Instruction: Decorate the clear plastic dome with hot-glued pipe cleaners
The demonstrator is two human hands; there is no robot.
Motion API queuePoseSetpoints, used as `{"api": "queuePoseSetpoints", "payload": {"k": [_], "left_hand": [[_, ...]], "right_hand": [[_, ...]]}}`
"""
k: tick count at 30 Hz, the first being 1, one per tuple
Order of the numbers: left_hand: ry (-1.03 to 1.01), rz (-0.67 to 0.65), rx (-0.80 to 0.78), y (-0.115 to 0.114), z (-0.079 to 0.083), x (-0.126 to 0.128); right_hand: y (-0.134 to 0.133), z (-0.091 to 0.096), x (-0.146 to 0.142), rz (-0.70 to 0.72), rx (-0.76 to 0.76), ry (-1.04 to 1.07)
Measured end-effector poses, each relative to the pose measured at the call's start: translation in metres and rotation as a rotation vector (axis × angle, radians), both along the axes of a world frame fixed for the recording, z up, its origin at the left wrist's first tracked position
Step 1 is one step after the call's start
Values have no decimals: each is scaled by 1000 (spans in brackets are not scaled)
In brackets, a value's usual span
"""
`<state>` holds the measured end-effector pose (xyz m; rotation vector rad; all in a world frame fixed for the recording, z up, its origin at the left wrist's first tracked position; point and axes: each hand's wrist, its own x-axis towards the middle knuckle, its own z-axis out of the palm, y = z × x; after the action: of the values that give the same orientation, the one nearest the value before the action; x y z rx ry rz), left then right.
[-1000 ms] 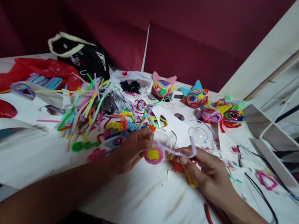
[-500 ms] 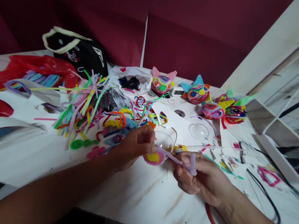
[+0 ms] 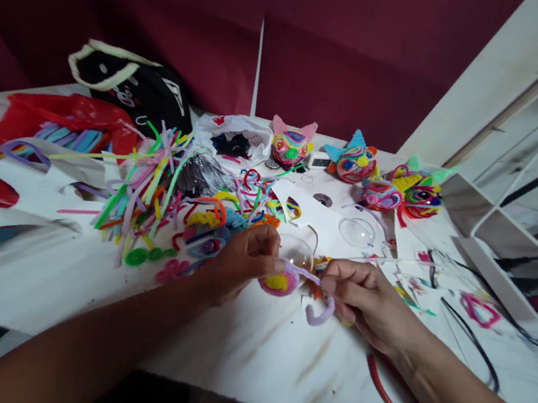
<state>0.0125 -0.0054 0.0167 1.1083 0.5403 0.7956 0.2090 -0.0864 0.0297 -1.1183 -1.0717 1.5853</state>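
Dark red sheets (image 3: 173,32) hang behind a white table (image 3: 235,358). At the left is a red bag (image 3: 75,106), then a heap of bright fuzzy sticks (image 3: 152,187). Near the middle, the left hand (image 3: 247,262) pinches a purple fuzzy stick (image 3: 307,274), beside a pink and yellow circle (image 3: 279,283). The right hand (image 3: 373,301) pinches it farther right; its curled end hangs below.

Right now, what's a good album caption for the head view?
Two bare hands hold a bent, fuzzy lilac pipe cleaner over a white marble-patterned table.
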Motion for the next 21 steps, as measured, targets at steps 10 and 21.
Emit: {"api": "queuePoseSetpoints", "payload": {"k": [10, 21], "left_hand": [[-5, 22, -33, -2, -1, 2], [5, 51, -41, -1, 0, 2]], "right_hand": [[-15, 3, -15, -247, 564, -781], [-14, -2, -13, -161, 188, -315]]}}
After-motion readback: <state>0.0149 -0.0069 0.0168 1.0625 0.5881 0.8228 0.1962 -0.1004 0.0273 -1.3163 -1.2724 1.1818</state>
